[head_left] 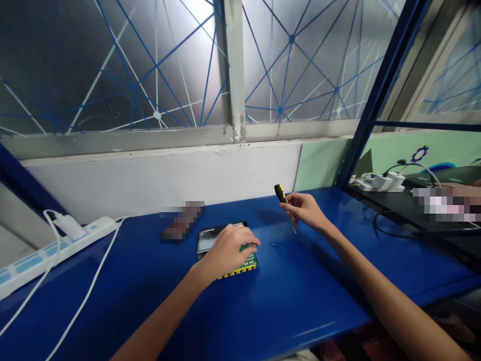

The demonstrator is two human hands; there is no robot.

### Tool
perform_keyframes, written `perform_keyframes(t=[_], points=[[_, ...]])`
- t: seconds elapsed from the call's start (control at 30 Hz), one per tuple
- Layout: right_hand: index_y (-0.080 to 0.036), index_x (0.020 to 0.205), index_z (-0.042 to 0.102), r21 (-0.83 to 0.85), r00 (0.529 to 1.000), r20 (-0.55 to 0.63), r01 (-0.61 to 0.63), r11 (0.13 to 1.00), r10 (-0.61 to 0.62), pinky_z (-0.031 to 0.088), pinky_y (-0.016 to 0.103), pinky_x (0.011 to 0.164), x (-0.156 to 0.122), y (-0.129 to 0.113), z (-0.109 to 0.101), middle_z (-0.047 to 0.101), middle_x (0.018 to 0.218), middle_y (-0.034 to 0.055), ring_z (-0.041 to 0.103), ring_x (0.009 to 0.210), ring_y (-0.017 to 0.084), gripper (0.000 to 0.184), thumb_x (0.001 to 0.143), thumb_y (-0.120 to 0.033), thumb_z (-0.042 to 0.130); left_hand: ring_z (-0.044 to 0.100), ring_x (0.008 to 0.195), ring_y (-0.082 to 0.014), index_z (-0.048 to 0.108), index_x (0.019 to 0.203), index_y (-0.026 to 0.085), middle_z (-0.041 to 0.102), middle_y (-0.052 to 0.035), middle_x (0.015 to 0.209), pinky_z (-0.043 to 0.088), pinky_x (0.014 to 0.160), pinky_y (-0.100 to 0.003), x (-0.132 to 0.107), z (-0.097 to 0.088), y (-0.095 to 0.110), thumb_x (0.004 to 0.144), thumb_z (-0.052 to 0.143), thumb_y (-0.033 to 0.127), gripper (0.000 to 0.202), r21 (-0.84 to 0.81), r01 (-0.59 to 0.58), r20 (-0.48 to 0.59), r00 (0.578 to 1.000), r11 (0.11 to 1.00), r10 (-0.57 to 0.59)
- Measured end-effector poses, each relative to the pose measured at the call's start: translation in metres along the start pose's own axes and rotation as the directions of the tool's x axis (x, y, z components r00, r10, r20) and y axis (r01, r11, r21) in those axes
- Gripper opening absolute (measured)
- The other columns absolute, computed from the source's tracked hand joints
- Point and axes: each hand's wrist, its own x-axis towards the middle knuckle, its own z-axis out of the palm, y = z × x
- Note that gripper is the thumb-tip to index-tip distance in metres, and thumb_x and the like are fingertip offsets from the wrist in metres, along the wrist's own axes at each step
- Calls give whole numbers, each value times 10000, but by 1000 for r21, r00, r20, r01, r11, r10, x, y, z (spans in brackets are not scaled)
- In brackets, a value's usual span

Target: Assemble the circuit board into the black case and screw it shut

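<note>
The left hand lies over a small open device, which rests on the blue bench in front of the person. The fingers are bent and close to the green circuit board, but they cover part of it, so I cannot tell whether they grip something there or only steady it. A yellow edge with dark marks shows along the near side of the device.

The right hand holds a black and yellow screwdriver between thumb and fingers. Its thin shaft slants downward, and the tip is well apart from the device. Near the device, between it and the tip, lie a few very small pieces, which are probably screws.

In my judgement, the step in hand is screw work on this opened device, at a pause of the tool; whether the screws come out or go in, I cannot say. A next move with the screwdriver would call for the left hand to keep the device steady and uncover the screw place, and for the tip to be set upright in it. The small pieces should not be brushed away, as they could roll easily.
</note>
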Motion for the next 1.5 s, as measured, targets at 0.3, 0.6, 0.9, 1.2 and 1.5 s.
perform_keyframes(t=[0.3,0.6,0.9,1.2,1.5], points=[[-175,788,587,-245,991,107,102,964,-77,422,232,467,-8,-12,13,597,476,-36,564,373,128,152,815,-325,582,650,938,-209,728,937,234,746,-8,1008,399,803,-343,25,26,7,822,666,135,164,46,-25,42,999,999,23],[-160,682,621,-483,991,131,36,875,32,318,229,438,-9,2,28,621,552,11,550,453,133,89,727,-236,619,640,894,-217,728,870,208,726,-49,929,451,825,-352,-42,-29,-40,870,630,328,155,84,97,-137,987,992,-85],[-175,689,564,-550,969,202,-8,835,143,302,237,424,-14,7,35,598,537,12,526,410,133,160,768,-296,633,593,996,-248,732,996,238,651,-70,1089,445,916,-395,-68,-34,-42,748,718,536,388,120,74,20,997,990,-77],[-203,794,588,-717,982,184,99,690,51,258,241,497,-18,3,42,650,698,40,581,625,172,273,829,-471,625,562,1037,-292,703,1086,239,633,-90,1134,398,920,-416,-70,-19,-32,675,752,595,546,250,62,-16,998,966,-60],[-208,954,601,-781,990,135,131,611,-40,226,246,494,-20,2,44,683,809,58,624,685,202,319,853,-510,581,509,1143,-319,675,1064,237,573,-93,1217,367,941,-444,-68,-10,-31,646,798,488,502,229,123,-55,992,966,-113]])
